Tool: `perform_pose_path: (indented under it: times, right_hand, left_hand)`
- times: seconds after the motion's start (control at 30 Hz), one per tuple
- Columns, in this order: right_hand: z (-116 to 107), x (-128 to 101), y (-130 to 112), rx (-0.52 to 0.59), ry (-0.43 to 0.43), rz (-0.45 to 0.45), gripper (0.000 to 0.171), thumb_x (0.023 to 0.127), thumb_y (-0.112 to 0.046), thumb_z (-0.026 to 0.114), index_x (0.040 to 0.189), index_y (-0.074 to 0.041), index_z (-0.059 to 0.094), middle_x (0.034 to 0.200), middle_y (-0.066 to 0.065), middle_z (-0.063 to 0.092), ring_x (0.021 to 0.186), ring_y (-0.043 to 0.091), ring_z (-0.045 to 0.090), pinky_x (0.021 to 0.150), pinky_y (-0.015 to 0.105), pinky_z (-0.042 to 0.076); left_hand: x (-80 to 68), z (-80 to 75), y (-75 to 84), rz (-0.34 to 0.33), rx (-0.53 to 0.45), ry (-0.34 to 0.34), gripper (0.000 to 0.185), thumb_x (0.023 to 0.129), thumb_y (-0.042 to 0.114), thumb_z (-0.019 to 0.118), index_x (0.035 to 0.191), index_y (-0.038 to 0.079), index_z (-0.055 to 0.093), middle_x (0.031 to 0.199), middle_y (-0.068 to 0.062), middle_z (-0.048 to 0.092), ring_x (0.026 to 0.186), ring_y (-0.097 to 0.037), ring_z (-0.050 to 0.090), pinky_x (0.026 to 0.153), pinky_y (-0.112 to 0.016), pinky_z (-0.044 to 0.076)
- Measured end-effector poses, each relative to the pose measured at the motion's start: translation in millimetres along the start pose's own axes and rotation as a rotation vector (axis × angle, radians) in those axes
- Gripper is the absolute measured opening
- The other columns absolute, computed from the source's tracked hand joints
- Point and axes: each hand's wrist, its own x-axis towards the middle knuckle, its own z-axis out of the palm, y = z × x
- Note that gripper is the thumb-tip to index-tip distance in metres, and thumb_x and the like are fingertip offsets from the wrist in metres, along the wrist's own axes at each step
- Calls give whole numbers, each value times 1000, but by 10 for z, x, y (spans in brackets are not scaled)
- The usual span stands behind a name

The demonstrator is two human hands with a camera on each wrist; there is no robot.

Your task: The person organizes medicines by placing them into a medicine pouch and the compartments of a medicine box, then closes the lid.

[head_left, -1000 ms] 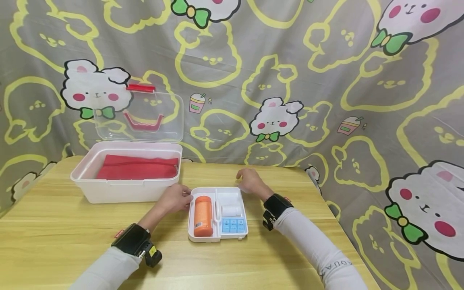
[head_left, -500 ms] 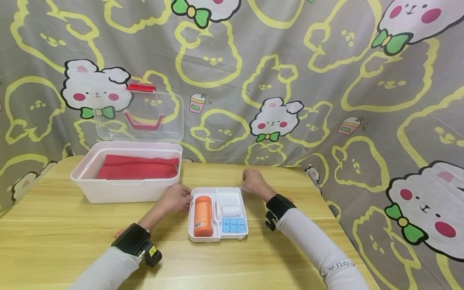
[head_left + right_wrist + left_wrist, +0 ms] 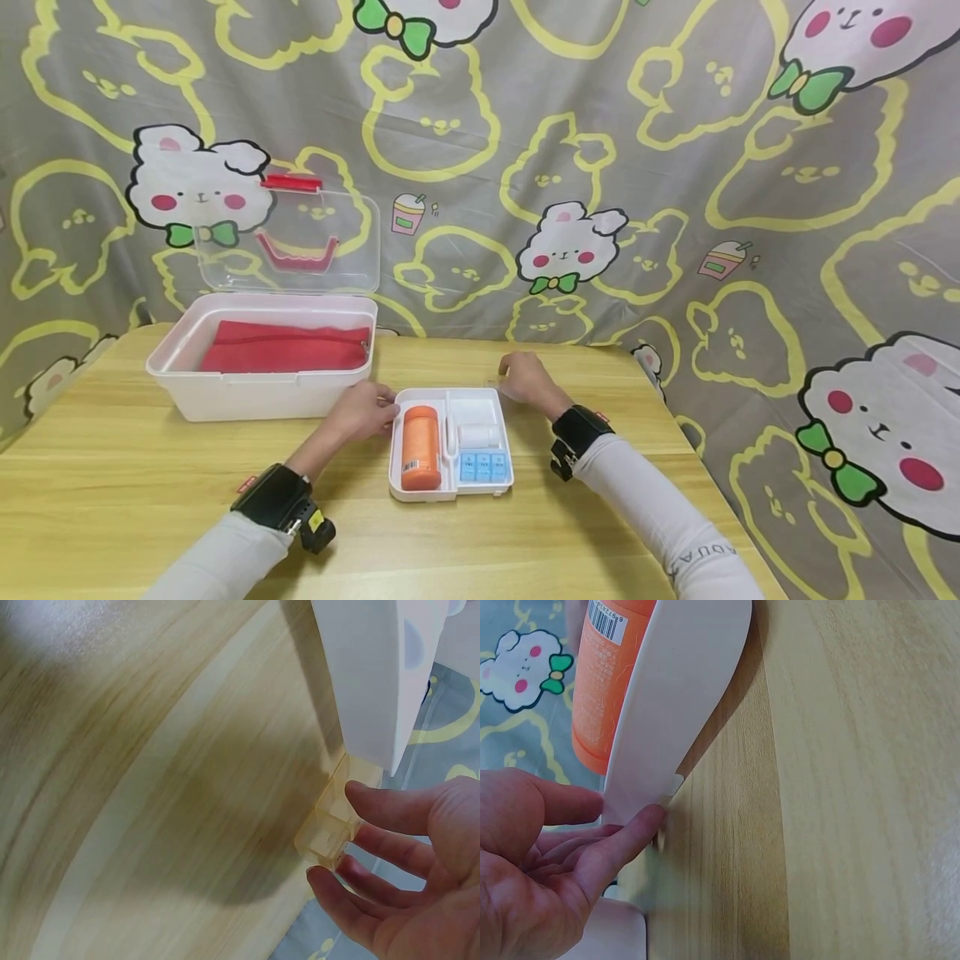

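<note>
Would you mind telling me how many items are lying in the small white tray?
3: an orange bottle in the left compartment, a white roll right of the divider, and a blue pill organizer at the near right. More may be hidden.

A light wooden table (image 3: 112,500) with visible grain carries everything. On its far left part stands a white storage box (image 3: 255,392), its clear lid raised. Just right of the box, nearer the front, lies a white divided tray (image 3: 450,492) (it sits flat on the wood). A small clear plastic piece (image 3: 330,825) rests on the tabletop beside the tray's far right corner.
</note>
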Motion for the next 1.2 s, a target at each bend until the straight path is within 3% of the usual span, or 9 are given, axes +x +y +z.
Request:
perform_pose_path:
  times: [0.3,0.43,0.63,0.87,1.2]
  right_hand:
    - [27,9,68,29,4,23,26,75,-4,69,101,0,74,110,17,73,101,32,63,94,44,56]
    - [-14,-11,102,44,48,-4,30,71,-7,73,100,2,74,107,18,73,103,36,65,94,44,56]
    - [-132,-5,77,80,92,-1,33,72,-6,75,104,2,74,113,20,72,110,39,65,94,45,56]
    - [-232,-35,-45,67,161,-93,32,72,-7,77,103,1,76,102,18,75,95,35,70,82,44,59]
    - [-228,-192,-337,42,90,-152,31,76,-12,82,104,-1,76,102,14,75,95,30,68,82,41,58]
  left_hand:
    - [-14,8,6,-9,-3,-1,28,94,3,62,117,-13,67,109,-28,72,81,-26,76,67,-35,64]
    - [-13,14,3,-8,1,-2,28,94,3,62,116,-13,67,109,-28,73,80,-25,76,67,-35,64]
    - [-9,9,13,-10,8,0,28,94,3,62,116,-13,67,109,-27,72,81,-25,76,67,-34,64]
    - [-1,11,1,-7,1,-2,28,94,2,62,116,-14,66,108,-28,72,80,-25,76,67,-35,64]
    - [2,12,-1,-6,-2,2,29,94,3,62,117,-15,66,109,-29,72,81,-26,77,67,-35,64]
